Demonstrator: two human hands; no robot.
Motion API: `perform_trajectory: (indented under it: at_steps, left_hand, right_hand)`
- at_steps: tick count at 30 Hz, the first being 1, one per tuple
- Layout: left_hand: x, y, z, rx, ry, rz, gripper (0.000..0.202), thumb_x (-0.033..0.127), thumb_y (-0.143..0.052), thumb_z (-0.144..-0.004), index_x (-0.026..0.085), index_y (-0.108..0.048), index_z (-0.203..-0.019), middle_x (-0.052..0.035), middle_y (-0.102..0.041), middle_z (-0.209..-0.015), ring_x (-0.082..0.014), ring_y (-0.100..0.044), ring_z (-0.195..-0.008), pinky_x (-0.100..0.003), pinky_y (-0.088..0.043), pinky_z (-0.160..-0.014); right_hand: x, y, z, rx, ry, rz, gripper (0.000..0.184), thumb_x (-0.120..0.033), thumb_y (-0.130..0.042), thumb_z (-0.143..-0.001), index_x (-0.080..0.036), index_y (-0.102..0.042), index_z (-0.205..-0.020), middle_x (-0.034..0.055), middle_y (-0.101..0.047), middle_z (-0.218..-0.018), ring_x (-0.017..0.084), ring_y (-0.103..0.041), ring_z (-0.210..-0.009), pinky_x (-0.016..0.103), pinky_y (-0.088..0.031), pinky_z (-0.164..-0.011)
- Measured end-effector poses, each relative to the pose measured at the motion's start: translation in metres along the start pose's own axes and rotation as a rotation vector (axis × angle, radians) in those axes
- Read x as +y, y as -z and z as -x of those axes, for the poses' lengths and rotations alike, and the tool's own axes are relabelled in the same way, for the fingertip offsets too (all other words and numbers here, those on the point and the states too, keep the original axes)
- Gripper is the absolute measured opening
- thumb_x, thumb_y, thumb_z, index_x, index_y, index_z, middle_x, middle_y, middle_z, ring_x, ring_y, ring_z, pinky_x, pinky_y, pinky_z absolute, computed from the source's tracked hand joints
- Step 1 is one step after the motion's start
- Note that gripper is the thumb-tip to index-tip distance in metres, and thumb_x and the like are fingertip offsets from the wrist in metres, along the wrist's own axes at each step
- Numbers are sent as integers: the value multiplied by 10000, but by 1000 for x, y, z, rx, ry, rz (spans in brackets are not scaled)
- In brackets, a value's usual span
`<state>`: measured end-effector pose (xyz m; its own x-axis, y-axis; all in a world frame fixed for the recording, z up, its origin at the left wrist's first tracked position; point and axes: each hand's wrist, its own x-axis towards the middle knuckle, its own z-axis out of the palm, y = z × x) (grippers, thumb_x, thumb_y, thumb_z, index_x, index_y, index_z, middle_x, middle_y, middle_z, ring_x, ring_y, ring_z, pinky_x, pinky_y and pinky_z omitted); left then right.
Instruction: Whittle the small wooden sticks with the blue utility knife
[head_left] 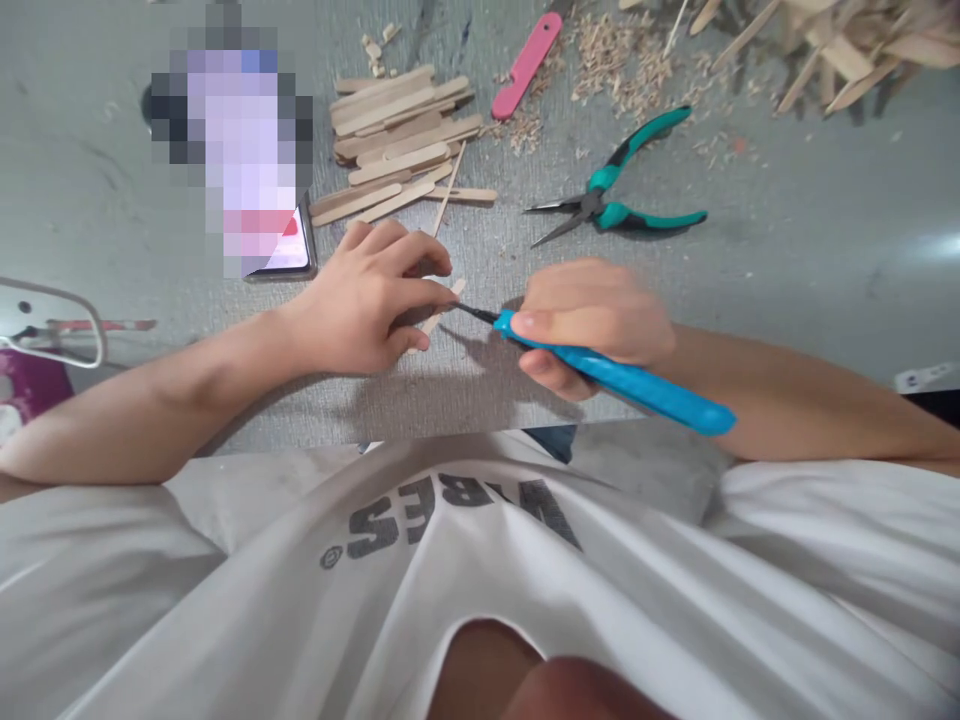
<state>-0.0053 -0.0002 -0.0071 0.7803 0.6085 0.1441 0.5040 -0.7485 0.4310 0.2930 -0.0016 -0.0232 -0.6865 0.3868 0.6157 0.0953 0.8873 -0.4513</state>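
Observation:
In my right hand point(600, 320) is a blue utility knife point(645, 385), its handle slanting down to the right and its narrow dark blade pointing left. My left hand point(367, 295) is low over the table, holding a short piece of wooden craft stick point(433, 322) at the index finger and thumb. The knife's tip meets the stick near the index fingertip. Part of the stick is hidden by the fingers. Just beyond my left hand lies a loose pile of craft sticks point(405, 150), with a thin sliver of wood point(450, 185) at its near side.
Needle-nose pliers point(596, 205) with green handles lie spread beyond my right hand. Behind them are a pink cutter point(529, 65), wood shavings point(619, 60) and a heap of split sticks point(847, 55). A phone point(304, 245), partly blurred out, stands at the left.

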Motion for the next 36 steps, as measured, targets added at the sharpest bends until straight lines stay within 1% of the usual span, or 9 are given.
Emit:
perform_trajectory:
  at_steps: [3, 6, 9, 12, 20, 28, 30, 33, 36]
  left_hand:
    - [-3, -3, 1, 20, 4, 39, 471, 632, -576, -1083, 295, -830, -1292, -126, -740, -1388, -367, -671, -1201, -604, -468, -1023]
    - [-7, -5, 2, 30, 9, 70, 615, 774, -491, -1088, 305, -829, -1298, -128, -738, -1386, -350, -660, -1179, -592, -456, -1016]
    - [-12, -7, 2, 36, -12, 87, 654, 833, -497, -1066, 320, -825, -1303, -114, -734, -1386, -319, -631, -1162, -574, -444, -1019]
    - [-12, -7, 2, 49, -20, 95, 590, 775, -523, -1085, 313, -831, -1282, -109, -731, -1379, -302, -620, -1145, -566, -441, -1021]
    - [-7, -4, 1, 36, 17, 115, 460, 648, -648, -1053, 300, -847, -1278, -127, -737, -1363, -351, -654, -1167, -592, -454, -1034]
    - [-4, -4, 0, 0, 76, 101, 321, 490, -765, -987, 346, -828, -1267, -107, -736, -1368, -362, -642, -1213, -613, -469, -1048]
    - [-3, -3, -1, 2, 67, 84, 318, 473, -776, -992, 330, -826, -1271, -109, -732, -1380, -358, -632, -1220, -604, -472, -1046]
    - [-2, -4, 0, 24, 47, 59, 320, 468, -769, -1013, 304, -823, -1282, -107, -728, -1399, -352, -631, -1215, -587, -475, -1027]
    - [-3, -7, 1, 61, 37, 68, 335, 525, -724, -1035, 288, -826, -1249, -107, -740, -1383, -360, -646, -1207, -586, -474, -1013]
  right_hand:
    - [3, -6, -4, 97, 107, 14, 137, -319, -593, -1084, -247, -647, -1186, -45, -678, -738, 136, -593, -548, 297, -488, -559]
    - [5, -14, -6, 90, 54, -2, 127, -334, -588, -1090, -251, -655, -1159, -41, -691, -745, 137, -592, -547, 294, -495, -553]
    - [6, -16, -6, 84, 16, -14, 145, -378, -580, -1106, -265, -651, -1163, -40, -692, -741, 142, -594, -539, 302, -489, -544]
    - [5, -15, -5, 76, -1, -24, 151, -380, -571, -1112, -257, -648, -1153, -39, -693, -737, 138, -590, -530, 301, -480, -539]
    - [0, -14, -8, 64, -8, -24, 94, -326, -575, -1105, -259, -627, -1144, -56, -668, -718, 130, -585, -525, 290, -466, -546]
    - [-12, 3, -28, -129, -111, 0, 77, -258, -620, -1056, -265, -594, -1128, -44, -674, -742, 154, -597, -568, 321, -488, -566]
    - [-15, 4, -35, -169, -116, 24, 18, -269, -593, -1067, -269, -575, -1069, -53, -647, -710, 148, -562, -547, 326, -461, -552]
    - [-19, 0, -38, -215, -125, 63, 108, -250, -562, -1068, -268, -543, -963, -48, -611, -680, 148, -509, -526, 344, -407, -540]
    - [-19, -6, -29, -190, -171, 44, 54, -248, -581, -1040, -272, -565, -994, -39, -650, -698, 164, -554, -538, 344, -431, -560]
